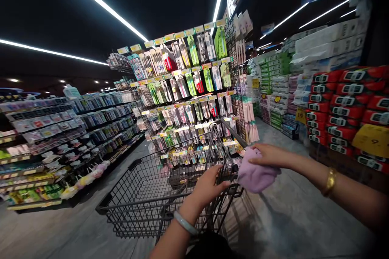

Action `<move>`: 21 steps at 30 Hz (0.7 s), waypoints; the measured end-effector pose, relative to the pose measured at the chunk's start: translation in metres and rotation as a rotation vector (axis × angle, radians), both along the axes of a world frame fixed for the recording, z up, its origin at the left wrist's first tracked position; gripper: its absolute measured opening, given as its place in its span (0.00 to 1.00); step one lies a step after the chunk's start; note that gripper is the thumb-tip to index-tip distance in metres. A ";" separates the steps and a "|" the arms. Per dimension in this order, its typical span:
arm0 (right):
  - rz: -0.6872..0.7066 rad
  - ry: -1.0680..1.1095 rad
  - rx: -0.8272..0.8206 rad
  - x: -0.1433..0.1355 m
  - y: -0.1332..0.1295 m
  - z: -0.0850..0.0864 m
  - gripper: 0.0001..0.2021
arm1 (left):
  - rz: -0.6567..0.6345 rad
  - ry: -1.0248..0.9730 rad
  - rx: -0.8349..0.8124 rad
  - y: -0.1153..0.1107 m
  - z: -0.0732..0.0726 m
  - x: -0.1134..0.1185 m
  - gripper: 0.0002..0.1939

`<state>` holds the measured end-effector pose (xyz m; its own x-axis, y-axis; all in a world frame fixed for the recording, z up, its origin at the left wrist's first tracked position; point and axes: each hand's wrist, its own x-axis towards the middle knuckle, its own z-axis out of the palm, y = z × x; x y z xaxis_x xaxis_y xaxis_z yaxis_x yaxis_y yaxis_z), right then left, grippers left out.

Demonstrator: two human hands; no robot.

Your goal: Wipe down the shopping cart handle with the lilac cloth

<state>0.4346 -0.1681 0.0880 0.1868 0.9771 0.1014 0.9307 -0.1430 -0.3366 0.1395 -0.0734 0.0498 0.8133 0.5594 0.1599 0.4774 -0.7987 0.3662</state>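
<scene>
A black wire shopping cart stands in front of me, turned sideways, with its basket to the left. Its dark handle bar slants up and away on the far side. My right hand, with a gold bangle at the wrist, is closed on a soft lilac cloth, bunched up beside the near end of the bar. Over the cart's near rim is my left hand, a pale bangle on its wrist. Its thumb and fingers are apart, pointing toward the cloth, and nothing shows between them.
Just beyond the cart rises a wire rack hung with packaged toothbrushes. Shelves of small goods line the left side. Stacked red packs and white paper packs stand to the right. Grey floor runs between them.
</scene>
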 end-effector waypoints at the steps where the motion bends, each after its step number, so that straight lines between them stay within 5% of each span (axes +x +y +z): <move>1: -0.008 0.011 -0.043 0.001 0.007 0.002 0.29 | -0.007 -0.095 0.055 -0.007 0.005 0.009 0.36; 5: -0.087 -0.138 -0.069 -0.008 0.031 0.009 0.19 | -0.098 -0.198 0.183 -0.032 0.015 0.060 0.34; 9: -0.070 -0.201 0.021 -0.018 0.028 0.006 0.18 | -0.029 -0.221 0.166 -0.039 0.008 0.094 0.38; 13: 0.023 -0.188 -0.020 -0.020 0.024 0.004 0.20 | 0.058 -0.227 0.185 -0.039 -0.004 0.096 0.39; 17: -0.010 -0.194 -0.095 -0.024 0.049 0.009 0.29 | 0.081 -0.292 0.176 -0.037 -0.008 0.092 0.39; 21: -0.030 -0.196 -0.085 -0.028 0.065 0.014 0.27 | 0.065 -0.336 0.152 -0.032 -0.005 0.089 0.37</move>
